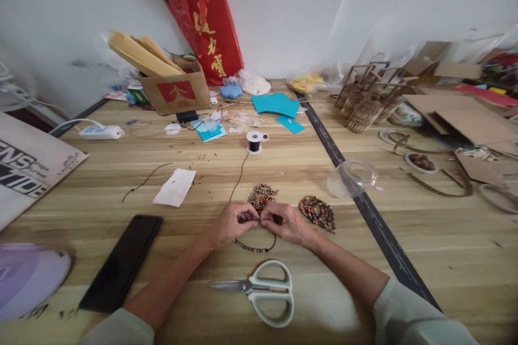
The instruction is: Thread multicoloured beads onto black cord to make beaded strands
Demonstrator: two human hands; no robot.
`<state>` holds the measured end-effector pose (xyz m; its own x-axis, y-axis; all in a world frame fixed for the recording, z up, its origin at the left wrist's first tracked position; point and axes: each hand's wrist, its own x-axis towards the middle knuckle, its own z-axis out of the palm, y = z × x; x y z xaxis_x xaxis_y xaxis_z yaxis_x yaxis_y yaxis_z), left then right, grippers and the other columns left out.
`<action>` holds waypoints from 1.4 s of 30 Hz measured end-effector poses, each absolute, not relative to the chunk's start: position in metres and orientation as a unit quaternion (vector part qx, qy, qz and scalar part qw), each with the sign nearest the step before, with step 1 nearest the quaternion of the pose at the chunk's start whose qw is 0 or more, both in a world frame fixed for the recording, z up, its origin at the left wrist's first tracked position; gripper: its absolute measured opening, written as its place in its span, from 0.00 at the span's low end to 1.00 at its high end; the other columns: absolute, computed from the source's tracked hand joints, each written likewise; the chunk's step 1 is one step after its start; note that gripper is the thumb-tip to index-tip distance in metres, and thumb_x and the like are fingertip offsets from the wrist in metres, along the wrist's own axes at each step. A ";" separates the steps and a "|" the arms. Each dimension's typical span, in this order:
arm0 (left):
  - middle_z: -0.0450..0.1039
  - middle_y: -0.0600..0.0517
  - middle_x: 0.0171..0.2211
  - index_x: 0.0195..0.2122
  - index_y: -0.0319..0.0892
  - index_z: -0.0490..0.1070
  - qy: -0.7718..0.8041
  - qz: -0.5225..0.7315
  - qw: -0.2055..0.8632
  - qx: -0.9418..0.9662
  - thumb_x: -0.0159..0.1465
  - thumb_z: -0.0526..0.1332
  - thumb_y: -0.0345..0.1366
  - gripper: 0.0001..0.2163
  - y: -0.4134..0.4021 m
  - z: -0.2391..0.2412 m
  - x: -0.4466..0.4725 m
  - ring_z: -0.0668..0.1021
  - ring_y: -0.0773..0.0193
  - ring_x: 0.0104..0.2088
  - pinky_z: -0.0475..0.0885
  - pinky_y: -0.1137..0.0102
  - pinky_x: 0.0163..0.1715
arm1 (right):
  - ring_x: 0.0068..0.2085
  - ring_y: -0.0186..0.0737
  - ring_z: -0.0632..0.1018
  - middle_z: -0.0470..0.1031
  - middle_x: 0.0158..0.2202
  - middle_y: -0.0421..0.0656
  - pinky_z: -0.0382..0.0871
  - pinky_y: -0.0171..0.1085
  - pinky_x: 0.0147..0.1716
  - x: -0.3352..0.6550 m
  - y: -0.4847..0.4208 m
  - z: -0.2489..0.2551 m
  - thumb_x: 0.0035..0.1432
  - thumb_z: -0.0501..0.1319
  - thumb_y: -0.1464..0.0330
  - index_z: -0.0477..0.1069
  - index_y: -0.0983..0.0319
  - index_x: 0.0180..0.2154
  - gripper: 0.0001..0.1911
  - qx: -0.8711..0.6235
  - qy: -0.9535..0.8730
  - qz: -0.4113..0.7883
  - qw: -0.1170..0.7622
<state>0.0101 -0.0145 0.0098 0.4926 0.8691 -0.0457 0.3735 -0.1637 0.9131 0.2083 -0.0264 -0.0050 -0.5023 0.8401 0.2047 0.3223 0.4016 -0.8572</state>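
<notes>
My left hand [233, 223] and my right hand [286, 222] meet over the table, each closed in a pinch. Between the left fingertips is a small bead [256, 220]; the right fingertips pinch the dark cord [274, 242] beside it. A row of colourful beads [251, 249] is threaded on this cord, which loops below both hands. Just beyond my fingers lies a pile of loose multicoloured beads [262, 194]. To the right of my right hand rests a coiled bead string [318, 213]. Black cord runs from a white spool [254, 143] toward my left hand.
Pale-handled scissors [269, 292] lie in front of me, blades leftward. A black phone [123, 261] and white paper [175, 187] are at left. A clear jar [351, 179] lies at right. Bamboo baskets [362, 105], blue paper [276, 104] and a red bag [212, 32] stand farther back.
</notes>
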 end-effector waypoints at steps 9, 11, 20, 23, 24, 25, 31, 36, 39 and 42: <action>0.75 0.52 0.25 0.27 0.36 0.74 0.434 0.257 0.486 0.713 0.53 0.64 0.30 0.02 -0.013 0.003 0.009 0.74 0.68 0.26 0.69 0.75 0.29 | 0.26 0.30 0.69 0.70 0.27 0.39 0.61 0.28 0.25 0.208 -0.027 -0.003 0.55 0.60 0.75 0.72 0.64 0.31 0.03 -0.376 -0.766 0.405 0.329; 0.75 0.51 0.25 0.27 0.36 0.74 0.435 0.256 0.494 0.708 0.53 0.64 0.30 0.02 -0.013 0.002 0.009 0.75 0.68 0.26 0.70 0.74 0.29 | 0.26 0.30 0.69 0.70 0.27 0.39 0.61 0.28 0.25 0.208 -0.027 -0.004 0.55 0.60 0.75 0.72 0.64 0.31 0.03 -0.376 -0.765 0.405 0.330; 0.76 0.50 0.27 0.28 0.37 0.75 0.419 0.251 0.456 0.745 0.56 0.63 0.31 0.04 -0.014 0.012 0.009 0.75 0.66 0.29 0.69 0.74 0.30 | 0.27 0.30 0.69 0.69 0.29 0.40 0.61 0.29 0.25 0.209 -0.027 0.000 0.59 0.61 0.68 0.72 0.64 0.34 0.05 -0.371 -0.761 0.413 0.336; 0.76 0.51 0.27 0.27 0.38 0.75 0.408 0.262 0.427 0.763 0.56 0.63 0.31 0.04 -0.014 0.016 0.009 0.75 0.66 0.30 0.68 0.74 0.32 | 0.27 0.31 0.69 0.70 0.29 0.40 0.62 0.29 0.26 0.209 -0.027 0.001 0.59 0.61 0.67 0.72 0.64 0.33 0.06 -0.359 -0.773 0.406 0.330; 0.76 0.51 0.27 0.27 0.38 0.75 0.407 0.266 0.421 0.765 0.56 0.63 0.31 0.04 -0.014 0.016 0.009 0.75 0.66 0.30 0.68 0.74 0.32 | 0.27 0.31 0.69 0.69 0.28 0.40 0.62 0.30 0.26 0.209 -0.027 0.002 0.59 0.61 0.67 0.72 0.64 0.33 0.06 -0.357 -0.776 0.404 0.327; 0.76 0.51 0.27 0.27 0.38 0.75 0.408 0.269 0.419 0.765 0.56 0.63 0.32 0.04 -0.013 0.016 0.009 0.75 0.66 0.30 0.68 0.73 0.32 | 0.26 0.31 0.69 0.69 0.28 0.40 0.62 0.30 0.26 0.209 -0.027 0.002 0.59 0.60 0.68 0.71 0.64 0.32 0.06 -0.356 -0.778 0.403 0.324; 0.75 0.50 0.27 0.27 0.37 0.74 0.404 0.292 0.439 0.747 0.57 0.63 0.32 0.04 -0.012 0.014 0.007 0.75 0.66 0.29 0.68 0.73 0.31 | 0.28 0.33 0.69 0.68 0.27 0.41 0.62 0.31 0.27 0.210 -0.027 0.005 0.62 0.58 0.63 0.69 0.64 0.30 0.12 -0.350 -0.784 0.391 0.331; 0.75 0.51 0.27 0.27 0.37 0.74 0.403 0.298 0.435 0.748 0.57 0.63 0.32 0.05 -0.013 0.016 0.008 0.75 0.66 0.29 0.68 0.74 0.32 | 0.25 0.30 0.67 0.68 0.25 0.38 0.60 0.29 0.24 0.210 -0.028 0.003 0.59 0.61 0.65 0.70 0.64 0.32 0.07 -0.378 -0.761 0.418 0.323; 0.75 0.51 0.26 0.27 0.37 0.74 0.408 0.299 0.427 0.750 0.57 0.63 0.33 0.05 -0.014 0.016 0.009 0.74 0.66 0.29 0.67 0.74 0.31 | 0.24 0.29 0.67 0.67 0.23 0.36 0.60 0.28 0.23 0.209 -0.029 0.001 0.57 0.62 0.69 0.71 0.64 0.34 0.04 -0.397 -0.750 0.427 0.312; 0.75 0.51 0.26 0.27 0.37 0.74 0.413 0.300 0.412 0.755 0.57 0.63 0.32 0.04 -0.014 0.015 0.009 0.74 0.66 0.29 0.67 0.73 0.32 | 0.24 0.29 0.68 0.68 0.24 0.37 0.61 0.28 0.24 0.209 -0.028 0.000 0.57 0.61 0.70 0.71 0.64 0.33 0.03 -0.401 -0.748 0.424 0.318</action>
